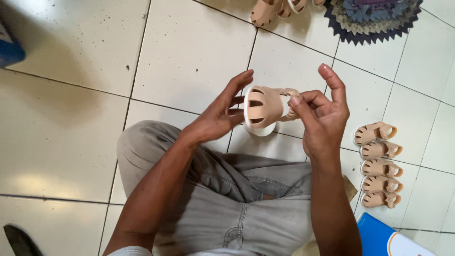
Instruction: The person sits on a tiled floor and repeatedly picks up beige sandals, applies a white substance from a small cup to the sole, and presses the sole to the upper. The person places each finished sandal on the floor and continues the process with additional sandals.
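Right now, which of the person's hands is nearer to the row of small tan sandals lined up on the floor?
Right. The right hand is just up and left of the row of sandals; the left hand is farther off, beyond the held sandal.

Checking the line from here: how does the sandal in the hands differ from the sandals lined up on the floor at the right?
The held sandal is off the floor, gripped by the left hand and right hand; the row of five sandals lies untouched on the tiled floor. The held sandal is turned on its side, white sole rim facing the left hand; the row's sandals sit sole down, side by side. Both are beige with slotted uppers and pale soles.
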